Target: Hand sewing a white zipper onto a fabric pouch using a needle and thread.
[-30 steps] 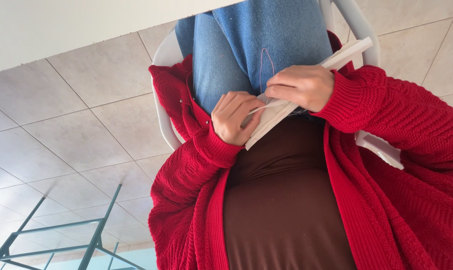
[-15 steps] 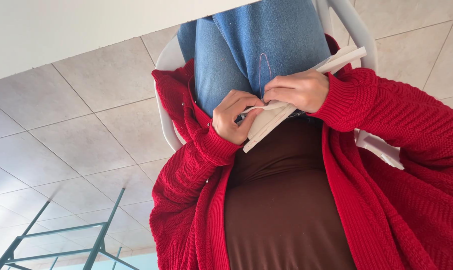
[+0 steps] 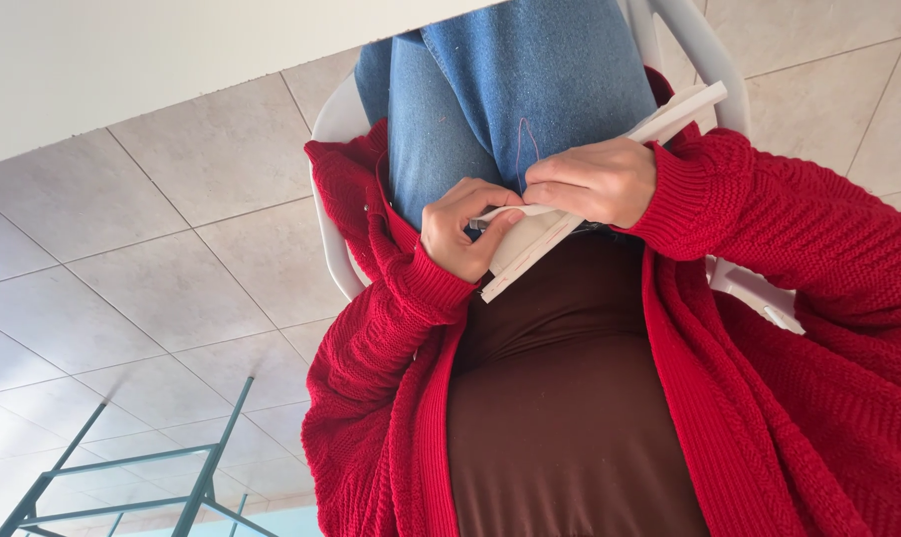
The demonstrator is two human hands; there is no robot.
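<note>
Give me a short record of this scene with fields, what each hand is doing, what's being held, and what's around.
left hand: pinches the near end of the white frame, fingers curled
right hand: grips the white frame higher up, thumb and finger pinched together
white frame: flat, tilted, cloth on it, held over the lap
thread: thin pink loop rising from the right hand
needle: too small to tell
clothing: red cardigan, blue jeans
seat: white chair
floor: pale tiles

White plastic chair [image 3: 333,129], tiled floor [image 3: 172,268], green metal frame [image 3: 207,477]
</note>
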